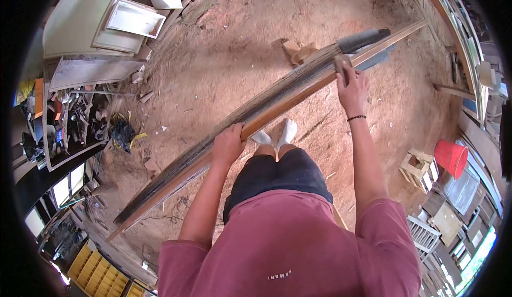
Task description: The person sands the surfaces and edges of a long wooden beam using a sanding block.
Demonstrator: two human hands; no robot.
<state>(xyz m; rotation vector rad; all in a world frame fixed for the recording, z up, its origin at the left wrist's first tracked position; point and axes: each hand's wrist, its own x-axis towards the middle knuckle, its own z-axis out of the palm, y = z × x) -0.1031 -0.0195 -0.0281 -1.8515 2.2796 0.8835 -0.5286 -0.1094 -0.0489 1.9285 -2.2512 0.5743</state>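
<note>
A long reddish-brown wooden plank runs diagonally in front of me, from lower left to upper right. Beside its far edge lies a dark, weathered beam. My left hand is closed over the plank near its middle, thumb side toward the right. Further up, my right hand grips a small brown block that rests on the plank's upper face; the fingers partly cover it. A dark grey piece sits on the beam beyond that hand.
Below the beam, wood offcuts lie on the dirt floor. At right stand a red bucket and a small wooden stool. Cluttered shelves and a black plastic bag are at left. My bare feet stand under the plank.
</note>
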